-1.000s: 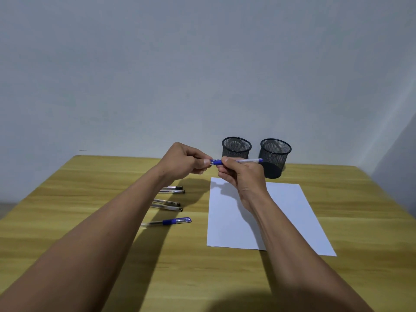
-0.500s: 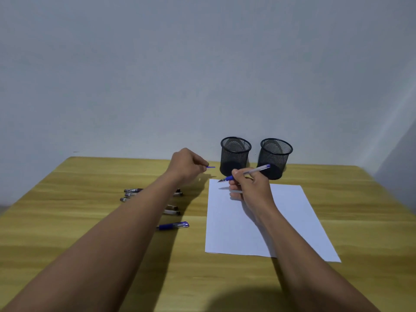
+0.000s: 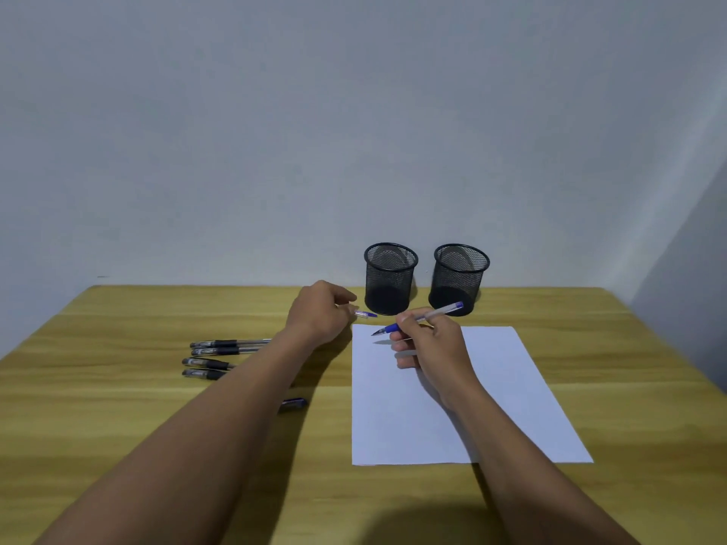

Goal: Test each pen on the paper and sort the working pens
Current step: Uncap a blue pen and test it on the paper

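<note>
My right hand (image 3: 429,342) grips an uncapped blue pen (image 3: 440,311), its tip pointing left just above the upper left part of the white paper (image 3: 503,391). My left hand (image 3: 320,310) pinches the pen's blue cap (image 3: 366,315) left of the paper's top edge. Several black-grip pens (image 3: 220,352) lie in a row on the table to the left, partly hidden by my left forearm. One blue-capped pen (image 3: 295,403) peeks out from under that forearm.
Two black mesh pen cups stand at the back of the wooden table (image 3: 118,407): the left cup (image 3: 390,278) and the right cup (image 3: 459,278), both behind the paper. A grey wall rises right behind the table.
My hands pulled the cap off the blue pen and moved apart. My right hand turned the pen into a writing grip and lowered it toward the paper; my left hand kept the cap.
</note>
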`<move>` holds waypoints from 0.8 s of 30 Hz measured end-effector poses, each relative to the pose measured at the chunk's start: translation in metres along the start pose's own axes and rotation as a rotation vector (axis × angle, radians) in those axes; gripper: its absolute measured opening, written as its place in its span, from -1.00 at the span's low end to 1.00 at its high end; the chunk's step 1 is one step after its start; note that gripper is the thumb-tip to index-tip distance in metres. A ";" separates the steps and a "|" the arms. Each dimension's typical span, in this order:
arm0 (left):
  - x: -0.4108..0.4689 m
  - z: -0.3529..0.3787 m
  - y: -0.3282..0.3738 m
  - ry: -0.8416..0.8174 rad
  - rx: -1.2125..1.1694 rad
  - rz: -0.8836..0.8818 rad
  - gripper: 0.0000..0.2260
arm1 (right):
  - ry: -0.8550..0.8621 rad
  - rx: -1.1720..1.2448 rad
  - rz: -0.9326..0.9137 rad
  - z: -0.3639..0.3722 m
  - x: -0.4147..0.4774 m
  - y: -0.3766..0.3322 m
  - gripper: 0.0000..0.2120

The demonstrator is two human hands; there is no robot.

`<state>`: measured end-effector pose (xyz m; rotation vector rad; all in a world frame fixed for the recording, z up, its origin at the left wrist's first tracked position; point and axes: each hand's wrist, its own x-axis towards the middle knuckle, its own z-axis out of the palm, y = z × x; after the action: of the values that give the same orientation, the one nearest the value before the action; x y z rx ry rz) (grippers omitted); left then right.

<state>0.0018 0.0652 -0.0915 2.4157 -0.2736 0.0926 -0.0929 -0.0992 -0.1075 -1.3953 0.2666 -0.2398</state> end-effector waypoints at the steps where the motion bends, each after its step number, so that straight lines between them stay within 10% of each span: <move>1: -0.004 -0.005 -0.001 -0.014 0.044 0.013 -0.80 | -0.005 -0.001 -0.003 0.000 0.000 0.000 -0.91; 8: -0.035 -0.016 -0.007 -0.275 0.447 0.073 -0.34 | -0.005 -0.152 -0.049 0.001 -0.001 0.002 -0.91; 24: -0.033 -0.011 -0.012 -0.276 0.453 0.101 -0.30 | -0.058 -0.391 -0.143 0.021 0.027 0.024 -0.89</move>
<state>-0.0276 0.0872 -0.0954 2.8654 -0.5514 -0.1512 -0.0600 -0.0847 -0.1295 -1.8093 0.1704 -0.2744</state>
